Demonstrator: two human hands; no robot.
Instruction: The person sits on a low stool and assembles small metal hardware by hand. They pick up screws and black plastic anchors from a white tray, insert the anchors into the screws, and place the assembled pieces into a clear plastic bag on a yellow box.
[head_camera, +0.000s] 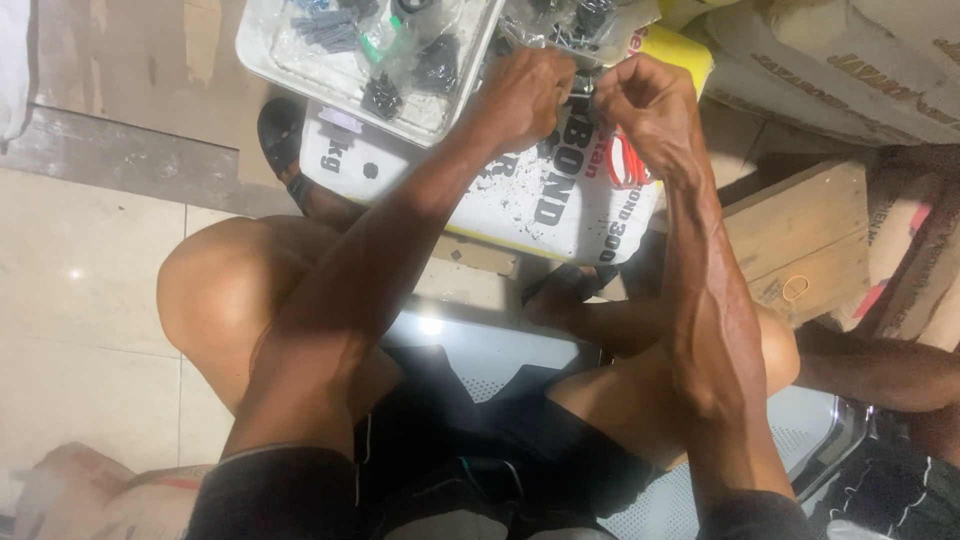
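Note:
My left hand (522, 95) and my right hand (645, 105) meet above a white sack (520, 195), both pinching a small dark part (583, 88) between their fingertips. The part is mostly hidden by my fingers, so its shape is unclear. Just beyond my left hand lies a clear plastic tray (268, 52) holding several small bags of dark parts. A clear bag of dark pieces (575, 22) lies behind both hands. I sit on a metal seat with my knees spread and my feet in dark sandals beside the sack.
A wooden crate (800, 240) stands right of the sack, with large pale sacks (850, 60) behind it. Another person's arm (880, 375) reaches in at the right. A brown sack (90, 495) lies at the lower left on pale floor tiles (80, 300).

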